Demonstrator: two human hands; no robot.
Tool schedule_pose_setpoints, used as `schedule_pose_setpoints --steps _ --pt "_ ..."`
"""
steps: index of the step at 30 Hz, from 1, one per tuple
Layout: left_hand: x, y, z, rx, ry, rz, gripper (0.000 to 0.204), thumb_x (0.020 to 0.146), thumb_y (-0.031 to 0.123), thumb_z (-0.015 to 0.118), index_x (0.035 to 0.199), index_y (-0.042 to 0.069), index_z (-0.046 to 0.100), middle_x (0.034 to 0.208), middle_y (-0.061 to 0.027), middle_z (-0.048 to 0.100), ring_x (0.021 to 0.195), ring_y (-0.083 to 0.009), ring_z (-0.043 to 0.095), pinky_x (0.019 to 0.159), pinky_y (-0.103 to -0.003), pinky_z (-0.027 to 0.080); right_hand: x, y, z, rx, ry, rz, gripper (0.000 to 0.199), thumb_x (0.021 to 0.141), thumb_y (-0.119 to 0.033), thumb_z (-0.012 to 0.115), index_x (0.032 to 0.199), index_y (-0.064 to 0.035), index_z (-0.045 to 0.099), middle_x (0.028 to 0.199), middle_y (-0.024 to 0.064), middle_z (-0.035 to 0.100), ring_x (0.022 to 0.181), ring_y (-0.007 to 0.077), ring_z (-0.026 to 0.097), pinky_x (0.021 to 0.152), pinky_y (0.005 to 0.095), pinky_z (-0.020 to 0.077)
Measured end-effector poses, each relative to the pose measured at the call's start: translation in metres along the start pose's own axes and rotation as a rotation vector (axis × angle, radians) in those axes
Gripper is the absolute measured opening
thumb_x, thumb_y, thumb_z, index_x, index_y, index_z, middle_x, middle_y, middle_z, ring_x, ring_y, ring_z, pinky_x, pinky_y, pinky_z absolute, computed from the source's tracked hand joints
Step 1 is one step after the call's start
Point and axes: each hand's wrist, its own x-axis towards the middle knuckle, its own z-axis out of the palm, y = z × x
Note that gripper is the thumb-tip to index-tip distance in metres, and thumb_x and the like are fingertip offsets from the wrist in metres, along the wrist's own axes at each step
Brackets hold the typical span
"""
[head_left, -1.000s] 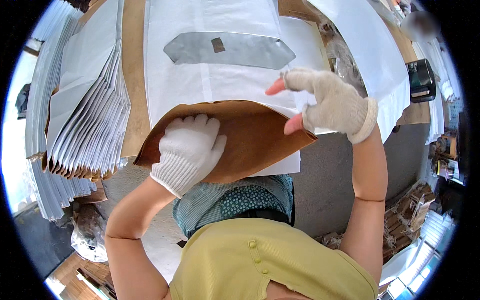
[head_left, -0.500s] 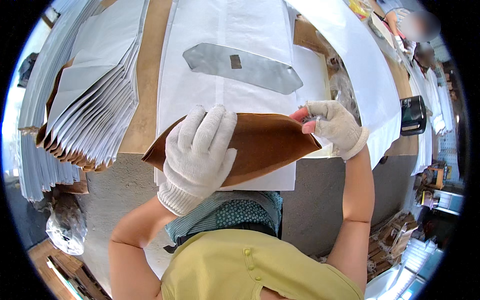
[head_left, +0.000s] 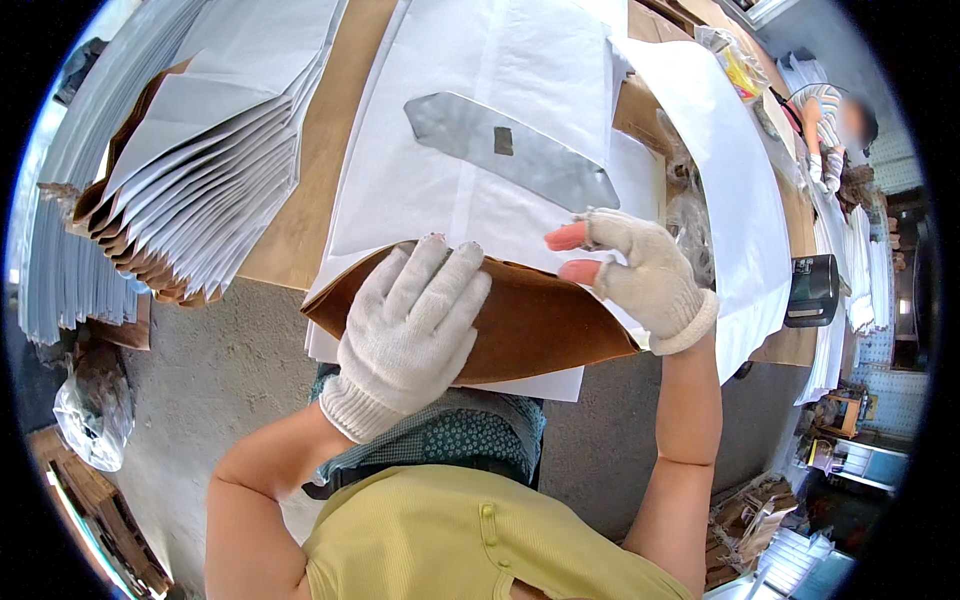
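Note:
A large white paper bag [head_left: 440, 200] lies on the table in front of me, its near end spread into a brown-lined pocket [head_left: 545, 322]. My left hand [head_left: 412, 325], in a white knitted glove, rests flat over the left part of this brown end with fingers stretched. Above the pocket's right side is my right hand [head_left: 645, 275]; thumb and forefinger poke bare from its glove and stand apart, with nothing visible between them. A grey flat plate [head_left: 555, 170] with pointed ends and a small dark patch lies on the white paper beyond my hands.
Fanned white bags [head_left: 230, 150] with brown-lined ends are piled at the left. A curved white sheet [head_left: 735, 190] runs down the right side, near a black container [head_left: 812, 290]. A clear plastic bag [head_left: 95, 415] sits low at left. Another person [head_left: 825, 125] works at far right.
My right hand has moved a little left and down, its thumb and forefinger parting from the pocket's right corner. The left hand stays on the brown end. My view has turned slightly.

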Motion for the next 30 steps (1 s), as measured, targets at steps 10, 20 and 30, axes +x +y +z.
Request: schedule_pose_setpoints --steps 10,20,30 --pt "-0.021 0.006 0.005 -0.046 0.118 0.056 0.044 0.069 0.013 0.079 0.112 0.004 0.073 0.134 -0.0145 0.065 0.123 -0.0397 0.062 0.099 -0.057 0.052 0.018 -0.01 0.01 -0.479 -0.188 -0.052 0.028 0.081 0.007 0.074 0.108 0.0018 0.077 0.097 0.0125 0.074 0.094 0.0193 0.07 0.089 0.0342 0.0553" --pt "-0.028 0.004 0.006 -0.026 0.118 0.098 0.041 0.067 0.01 0.077 0.107 0.005 0.074 0.129 -0.0111 0.067 0.117 -0.0359 0.063 0.091 -0.055 0.055 0.013 0.001 0.012 -0.2 -0.167 0.072 0.022 0.084 0.001 0.071 0.105 0.0025 0.077 0.093 0.0119 0.073 0.09 0.0167 0.067 0.085 0.0311 0.0526" --pt "-0.023 0.015 0.008 0.135 0.179 0.075 0.039 0.071 0.011 0.072 0.11 0.009 0.072 0.115 -0.0067 0.066 0.106 -0.0282 0.062 0.089 -0.048 0.054 0.006 0.003 0.029 -0.315 -0.003 -0.09 0.01 0.087 0.002 0.069 0.097 0.0003 0.072 0.074 0.0082 0.065 0.066 0.0094 0.059 0.064 0.0284 0.0499"
